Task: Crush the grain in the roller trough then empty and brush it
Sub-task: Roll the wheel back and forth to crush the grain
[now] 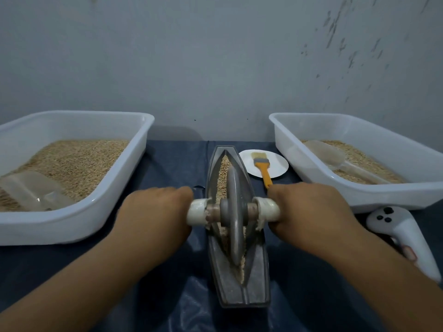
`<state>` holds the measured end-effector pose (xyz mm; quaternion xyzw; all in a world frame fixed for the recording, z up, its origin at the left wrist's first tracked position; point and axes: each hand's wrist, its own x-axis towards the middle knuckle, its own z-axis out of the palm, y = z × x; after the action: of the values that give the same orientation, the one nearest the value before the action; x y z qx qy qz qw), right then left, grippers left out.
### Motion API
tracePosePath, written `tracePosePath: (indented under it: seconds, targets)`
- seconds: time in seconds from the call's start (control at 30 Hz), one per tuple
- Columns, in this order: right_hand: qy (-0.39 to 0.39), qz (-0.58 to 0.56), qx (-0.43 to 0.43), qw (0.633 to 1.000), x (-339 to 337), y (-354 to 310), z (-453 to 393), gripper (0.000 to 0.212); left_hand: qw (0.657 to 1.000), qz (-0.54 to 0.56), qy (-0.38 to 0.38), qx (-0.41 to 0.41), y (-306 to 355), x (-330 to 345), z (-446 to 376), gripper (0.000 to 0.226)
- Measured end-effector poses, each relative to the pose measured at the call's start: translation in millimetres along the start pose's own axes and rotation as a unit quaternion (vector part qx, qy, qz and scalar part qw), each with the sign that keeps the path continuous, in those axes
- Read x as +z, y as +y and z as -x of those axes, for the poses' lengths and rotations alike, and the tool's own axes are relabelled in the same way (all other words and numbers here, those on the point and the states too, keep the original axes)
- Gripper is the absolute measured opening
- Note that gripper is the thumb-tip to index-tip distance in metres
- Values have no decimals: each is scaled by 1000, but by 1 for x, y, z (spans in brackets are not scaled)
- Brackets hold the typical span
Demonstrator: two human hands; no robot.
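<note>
Grey metal trough (236, 279), one, sits lengthwise on the dark blue cloth (311, 295) between two white tubs (79, 221) (359, 195). One disc roller (233, 212) stands upright in its groove, on a line of grain (224, 168). Two white handles: left hand (153, 212) curled round one (197, 212), right hand (309, 207) curled round the other (267, 209). Each tub holds grain and one clear scoop (33, 192) (328, 155). One orange-handled brush (262, 167) lies on one white plate (275, 168), just right of the trough's far end. One white controller (402, 233) lies by the right forearm.
</note>
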<state>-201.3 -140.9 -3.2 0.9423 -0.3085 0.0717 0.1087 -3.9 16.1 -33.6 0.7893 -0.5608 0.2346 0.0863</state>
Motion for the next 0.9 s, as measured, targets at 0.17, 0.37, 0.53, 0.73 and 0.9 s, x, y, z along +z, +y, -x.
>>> tracePosePath:
  seconds: [0.17, 0.37, 0.53, 0.73, 0.9]
  targets:
    - [-22, -7, 11, 1000, 0, 2, 0, 19, 999, -34, -29, -12, 2, -5, -5, 27]
    - [32, -32, 59, 997, 38, 12, -65, 15, 996, -33, -63, -49, -6, 20, -65, 22]
    - [65, -41, 67, 995, 49, 20, -109, 8, 996, -42, -59, -57, -15, 35, -102, 21]
    - [39, -47, 59, 996, 45, 16, -86, 30, 997, -32, -58, -41, -11, 30, -81, 24]
    - [-8, -45, 21, 999, 22, 9, -27, 16, 999, -25, -29, -11, 0, 6, -33, 24]
